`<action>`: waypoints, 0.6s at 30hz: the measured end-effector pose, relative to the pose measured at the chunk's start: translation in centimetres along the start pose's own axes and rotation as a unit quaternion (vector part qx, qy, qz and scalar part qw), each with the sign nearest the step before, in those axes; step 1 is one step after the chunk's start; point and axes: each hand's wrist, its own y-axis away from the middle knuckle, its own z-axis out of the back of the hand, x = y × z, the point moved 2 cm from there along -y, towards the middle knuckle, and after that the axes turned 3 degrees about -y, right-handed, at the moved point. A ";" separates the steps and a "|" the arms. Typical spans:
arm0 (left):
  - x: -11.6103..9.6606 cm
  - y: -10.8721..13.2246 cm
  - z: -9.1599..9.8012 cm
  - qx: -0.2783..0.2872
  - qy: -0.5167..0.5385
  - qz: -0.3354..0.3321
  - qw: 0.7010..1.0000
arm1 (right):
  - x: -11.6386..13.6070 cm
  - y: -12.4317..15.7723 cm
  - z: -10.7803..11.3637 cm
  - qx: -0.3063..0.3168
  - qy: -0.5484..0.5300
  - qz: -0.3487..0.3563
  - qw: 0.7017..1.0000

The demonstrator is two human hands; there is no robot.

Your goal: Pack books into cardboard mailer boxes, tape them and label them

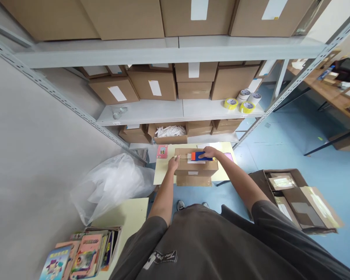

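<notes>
The right hand [209, 153] grips one blue-and-orange tape dispenser [202, 156] on top of a closed carton [196, 165]. The left hand [173, 163] rests on the same carton's far-left top edge, at the end of a tape strip [182, 157]. The hands are apart, with the dispenser and a stretch of carton top between them.

The carton sits on a pale yellow table [163, 173], with a flat cardboard piece [193, 180] at its near side. Two pink cards lie on the table, one on each side of the carton: a larger card [162, 151] and a smaller card [228, 157].

Beyond stands a grey shelf unit [166, 50]. Its lowest visible level holds at least four cartons, one open with white items [170, 131]. Above it sit two yellow tape rolls [230, 103] and two white rolls [244, 93], beside at least five cartons. Four more cartons [125, 19] fill the top level.

A plastic bag [111, 188] lies left of the table. Nearer, a second table [128, 214] bears a pile of books [84, 252]. An open carton [286, 194] sits on the floor at right.
</notes>
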 end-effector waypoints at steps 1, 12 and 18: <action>0.0 0.0 0.0 -0.002 -0.007 0.003 1.000 | -1.6 0.6 0.5 -0.007 0.004 -0.002 1.000; 0.0 -1.3 -0.3 0.002 -0.045 -0.011 0.999 | -21.9 11.0 4.1 -0.052 -0.005 -0.149 0.987; 0.0 -1.3 -0.1 -0.002 -0.037 -0.013 0.999 | -19.3 6.9 0.7 -0.035 0.024 -0.184 0.982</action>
